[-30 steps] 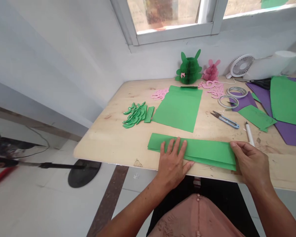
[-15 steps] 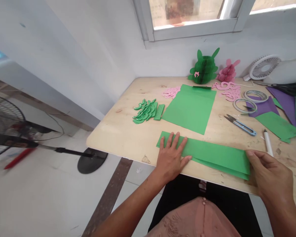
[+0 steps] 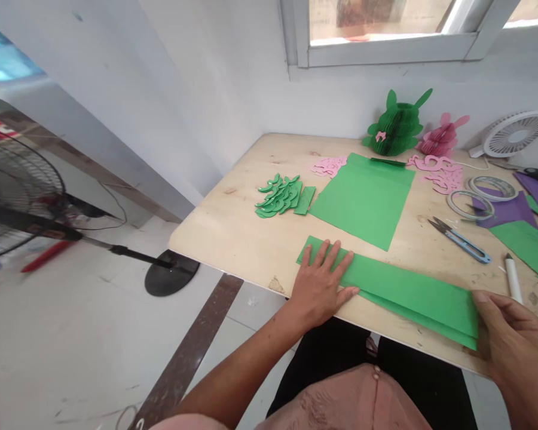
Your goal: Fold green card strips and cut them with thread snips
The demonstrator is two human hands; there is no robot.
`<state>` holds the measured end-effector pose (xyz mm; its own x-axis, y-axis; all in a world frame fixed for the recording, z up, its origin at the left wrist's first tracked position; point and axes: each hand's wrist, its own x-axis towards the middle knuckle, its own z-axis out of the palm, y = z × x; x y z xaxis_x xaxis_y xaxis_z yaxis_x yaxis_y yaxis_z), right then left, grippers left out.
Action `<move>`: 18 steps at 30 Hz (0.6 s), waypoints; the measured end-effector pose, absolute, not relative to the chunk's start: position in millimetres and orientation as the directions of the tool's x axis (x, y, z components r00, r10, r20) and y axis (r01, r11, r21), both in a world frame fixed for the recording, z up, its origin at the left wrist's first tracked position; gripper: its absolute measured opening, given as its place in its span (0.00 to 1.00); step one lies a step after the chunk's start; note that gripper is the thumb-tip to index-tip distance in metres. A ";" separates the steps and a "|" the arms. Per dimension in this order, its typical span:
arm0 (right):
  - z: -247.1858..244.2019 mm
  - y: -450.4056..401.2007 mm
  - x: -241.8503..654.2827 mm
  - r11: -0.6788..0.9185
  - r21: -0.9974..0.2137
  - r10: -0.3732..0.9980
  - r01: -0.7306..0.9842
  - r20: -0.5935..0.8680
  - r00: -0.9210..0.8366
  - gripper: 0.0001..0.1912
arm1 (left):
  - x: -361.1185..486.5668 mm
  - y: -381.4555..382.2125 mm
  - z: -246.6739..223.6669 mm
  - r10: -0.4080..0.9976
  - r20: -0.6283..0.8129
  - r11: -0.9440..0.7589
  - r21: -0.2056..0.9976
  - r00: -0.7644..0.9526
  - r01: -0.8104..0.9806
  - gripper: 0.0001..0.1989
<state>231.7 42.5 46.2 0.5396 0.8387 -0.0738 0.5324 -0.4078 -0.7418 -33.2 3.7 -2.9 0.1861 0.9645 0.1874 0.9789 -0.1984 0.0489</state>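
A long folded strip of green paper (image 3: pixel 412 289) lies along the front edge of the table, its lower layer showing slightly past the upper one. My left hand (image 3: pixel 320 283) rests flat on its left end with the fingers spread. At the right end, my right hand (image 3: pixel 515 334) pinches the paper's edge between thumb and fingers; part of that grip is hidden. Beyond the strip lies a larger green sheet (image 3: pixel 365 200). To its left is a pile of green paper cutouts (image 3: pixel 278 197) beside a small green rectangle (image 3: pixel 305 200).
Blue-handled thread snips (image 3: pixel 464 242), a white pen (image 3: pixel 513 278) and tape rolls (image 3: pixel 493 188) lie on the right, near purple paper (image 3: pixel 511 209). Green (image 3: pixel 394 128) and pink (image 3: pixel 442 140) honeycomb paper figures stand by the wall, with a small white fan (image 3: pixel 513 137). A floor fan (image 3: pixel 18 185) stands left.
The camera view has turned, so the table's contents sit differently in the picture. Both hands stay at the same ends of the folded green strip, which looks little changed.
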 end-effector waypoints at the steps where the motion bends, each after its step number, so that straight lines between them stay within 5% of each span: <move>1: 46.3 42.4 232.0 -0.412 -0.733 0.840 0.542 -0.074 0.538 0.11 | -33.9 3.6 -3.2 0.964 0.189 -0.201 0.049 0.189 0.978 0.32; 18: 52.3 42.0 232.6 -0.374 -0.713 0.865 0.593 -0.036 0.501 0.11 | -34.5 4.6 -5.9 0.975 0.169 -0.155 0.067 0.142 0.986 0.36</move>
